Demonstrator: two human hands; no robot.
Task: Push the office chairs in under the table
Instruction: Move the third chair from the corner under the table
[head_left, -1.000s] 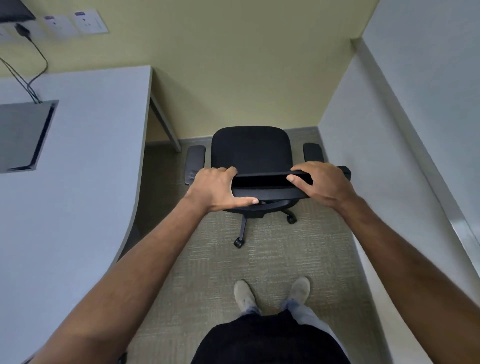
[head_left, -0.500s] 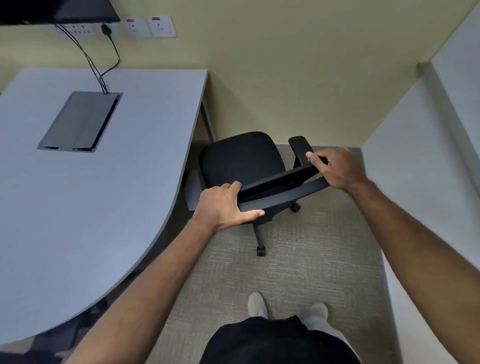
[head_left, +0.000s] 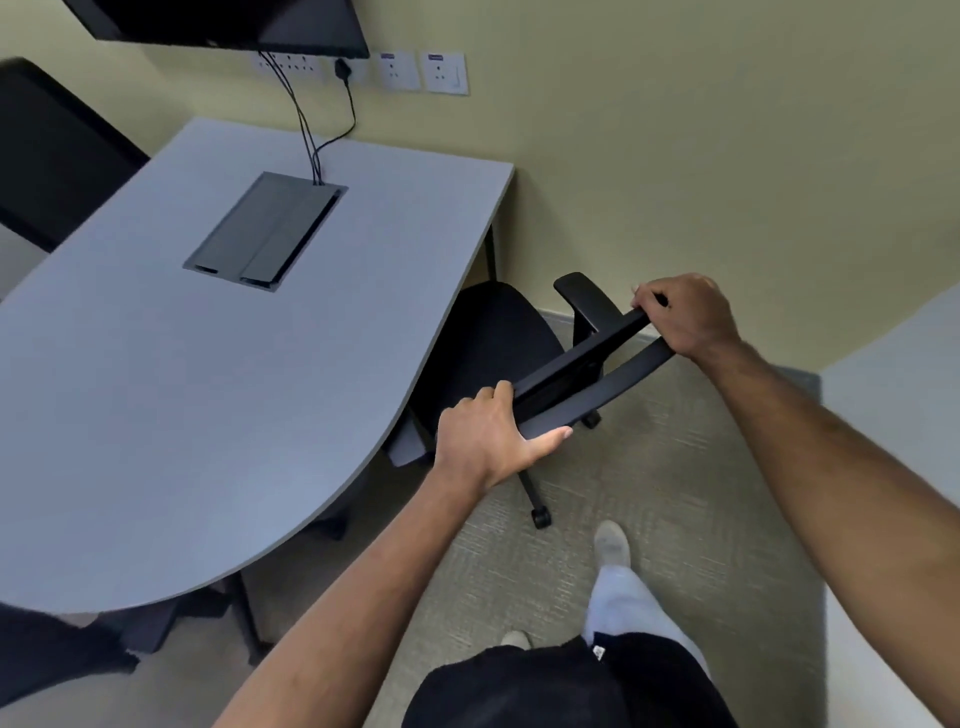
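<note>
A black office chair stands at the right side of the grey table, turned toward it. The front left of its seat and its left armrest lie under the table's curved edge. My left hand grips the left end of the chair's backrest top. My right hand grips the right end. The right armrest and two castors on the carpet stay visible.
A second black chair stands at the table's far left. A dark chair part shows at the lower left. A cable box sits in the tabletop, with cables rising to wall sockets under a screen. A white wall is on the right.
The chair has rotated and rolled left toward the table, and its seat now reaches under the edge. Both hands kept hold of the backrest. My view swung left, and my right foot stepped forward.
</note>
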